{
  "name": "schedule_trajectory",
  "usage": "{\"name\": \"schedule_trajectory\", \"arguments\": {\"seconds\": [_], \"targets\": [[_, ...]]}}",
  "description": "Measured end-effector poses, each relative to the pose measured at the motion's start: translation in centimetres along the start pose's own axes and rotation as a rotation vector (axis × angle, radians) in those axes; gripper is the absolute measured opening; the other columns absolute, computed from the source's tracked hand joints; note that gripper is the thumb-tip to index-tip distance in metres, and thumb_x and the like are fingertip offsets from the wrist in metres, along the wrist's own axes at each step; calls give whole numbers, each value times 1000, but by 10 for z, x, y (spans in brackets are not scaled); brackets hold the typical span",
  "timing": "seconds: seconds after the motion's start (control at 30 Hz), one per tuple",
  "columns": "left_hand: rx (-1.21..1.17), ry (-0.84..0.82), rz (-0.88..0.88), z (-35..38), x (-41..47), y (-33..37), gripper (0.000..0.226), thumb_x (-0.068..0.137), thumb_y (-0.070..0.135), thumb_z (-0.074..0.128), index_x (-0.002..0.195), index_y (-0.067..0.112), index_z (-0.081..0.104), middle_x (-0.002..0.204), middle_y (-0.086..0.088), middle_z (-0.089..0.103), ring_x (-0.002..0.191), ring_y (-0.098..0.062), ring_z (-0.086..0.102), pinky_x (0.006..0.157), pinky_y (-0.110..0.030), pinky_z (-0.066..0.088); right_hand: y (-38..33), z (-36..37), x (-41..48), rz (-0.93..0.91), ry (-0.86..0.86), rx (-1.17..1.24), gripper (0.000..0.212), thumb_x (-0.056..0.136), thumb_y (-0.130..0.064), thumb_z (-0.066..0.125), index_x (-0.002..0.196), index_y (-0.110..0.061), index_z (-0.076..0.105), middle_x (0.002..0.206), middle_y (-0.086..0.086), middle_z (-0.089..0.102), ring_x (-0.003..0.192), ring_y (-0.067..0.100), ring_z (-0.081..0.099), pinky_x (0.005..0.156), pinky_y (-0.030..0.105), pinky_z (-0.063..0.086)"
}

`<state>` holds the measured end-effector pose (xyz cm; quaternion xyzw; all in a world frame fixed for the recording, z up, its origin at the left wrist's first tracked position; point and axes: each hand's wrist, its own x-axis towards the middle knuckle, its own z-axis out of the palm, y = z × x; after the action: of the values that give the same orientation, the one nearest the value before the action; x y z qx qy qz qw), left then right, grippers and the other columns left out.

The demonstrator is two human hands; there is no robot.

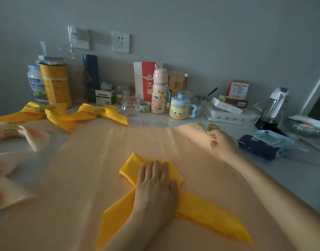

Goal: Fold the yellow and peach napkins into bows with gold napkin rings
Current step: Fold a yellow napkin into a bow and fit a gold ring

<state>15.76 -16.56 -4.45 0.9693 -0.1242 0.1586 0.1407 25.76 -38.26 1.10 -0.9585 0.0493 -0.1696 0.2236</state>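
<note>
A yellow napkin (208, 212) lies folded into a crossed loop with two tails on a spread peach napkin (94, 165) in the middle of the table. My left hand (155, 185) presses flat on the crossing, fingers straight. My right hand (222, 144) reaches to the far right edge of the peach cloth. Its loosely bent fingertips are right at a gold napkin ring (214, 127); it is blurred and I cannot tell if they touch. Two finished yellow bows (94, 113) (36, 111) with gold rings lie at the back left, and a peach bow (12, 130) with a gold ring beside them.
Bottles, tins, a glass (130, 104), a pink flask (159, 91) and a cartoon mug (180, 107) line the back wall. A tissue pack (264, 144) and a jug (271, 109) stand at the right. More peach cloth (9, 192) lies at the left edge.
</note>
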Motion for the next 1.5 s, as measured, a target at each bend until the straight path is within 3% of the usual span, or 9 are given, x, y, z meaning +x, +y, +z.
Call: {"name": "schedule_trajectory", "arguments": {"seconds": [0.2, 0.4, 0.5, 0.67, 0.83, 1.0, 1.13, 1.3, 1.5], "targets": [[18, -53, 7, 2, 0, 2, 55, 78, 41, 36, 105, 9, 72, 104, -12, 70, 96, -27, 68, 91, -41, 31, 36, 14, 62, 89, -105, -173, 59, 95, -16, 47, 148, -14, 21, 152, 10, 27, 130, 31, 41, 105, 44, 37], [39, -60, -1, -1, 2, 3, 56, 74, 40, 36, 103, 9, 73, 105, -13, 70, 96, -29, 67, 93, -45, 34, 36, 23, 73, 56, -20, -287, 15, 89, -5, 43, 83, -6, 57, 107, 17, 56, 80, 30, 57, 72, 38, 48], [53, -64, -12, -7, 2, 4, 56, 75, 40, 34, 103, 10, 73, 108, -12, 69, 99, -28, 67, 86, -48, 53, 39, 19, 61, 91, 109, -343, 18, 91, -5, 46, 94, -3, 64, 111, 17, 53, 85, 32, 57, 70, 36, 46], [61, 10, 35, -15, 4, 4, 50, 79, 37, 33, 101, 15, 72, 112, -9, 68, 107, -25, 64, 85, -57, 49, 20, -16, 36, 55, 358, -67, 16, 91, -7, 52, 91, 7, 61, 107, 25, 53, 90, 36, 54, 70, 32, 36], [-62, 69, 164, -33, 1, 5, 41, 82, 33, 34, 90, 20, 73, 113, -5, 67, 115, -24, 60, 94, -49, 45, -16, -43, -37, -145, 143, 158, 11, 89, -13, 58, 79, -8, 61, 78, 5, 59, 72, 19, 51, 57, 23, 33], [-380, -199, 421, -56, -9, 33, 40, 93, 36, 45, 127, 18, 56, 139, 3, 49, 138, -12, 28, 108, -10, 7, -16, -55, -109, -226, -128, 312, 13, 87, -16, 63, 78, -6, 64, 69, 7, 59, 63, 9, 47, 57, 20, 31], [-231, -579, 558, -53, -19, 57, 65, 82, 43, 67, 138, 22, 43, 145, 2, 40, 137, -13, 27, 112, -26, 16, -1, -62, -136, -177, -184, 420, 12, 86, -13, 64, 77, -5, 62, 70, 2, 55, 66, 6, 45, 60, 21, 31], [-242, -545, 579, -45, -13, 57, 55, 87, 40, 60, 136, 20, 44, 134, -9, 43, 125, -24, 39, 105, -35, 30, 8, -68, -156, -128, -200, 482, 14, 87, -16, 63, 75, -9, 64, 72, 11, 60, 65, 5, 48, 60, 18, 34], [-284, -568, 405, -38, -10, 50, 49, 89, 58, 42, 133, 36, 45, 128, 6, 36, 128, -14, 25, 112, -31, 14, 10, -73, -173, -97, -272, 545, 13, 87, -17, 63, 79, -8, 67, 77, 15, 62, 71, 13, 49, 68, 26, 37]]}}
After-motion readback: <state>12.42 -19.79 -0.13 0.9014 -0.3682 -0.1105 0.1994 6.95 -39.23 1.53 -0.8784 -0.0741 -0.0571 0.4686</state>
